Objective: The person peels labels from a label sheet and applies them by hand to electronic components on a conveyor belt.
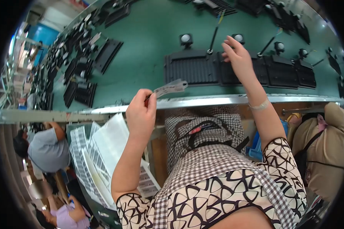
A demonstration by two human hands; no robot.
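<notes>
My left hand [140,110] is closed at the front edge of the bench, pinching a narrow translucent strip of stickers [170,88] that points to the right. Over the row of black finned lamp housings [191,71], my right hand [239,63] is raised with its fingers apart and slightly bent, and I see nothing in it. The housings lie side by side along the bench edge. Each has a round white sensor [185,39] at its far side, and short black cables [215,38] with coloured wire ends stick up from them.
The green bench [145,53] has a metal front edge [202,100]. More black housings [108,55] lie heaped on the left, others [290,23] at the far right. Printed sheets [111,137] stand beside my left arm. People [47,149] sit at left; a person in tan [325,152] is at right.
</notes>
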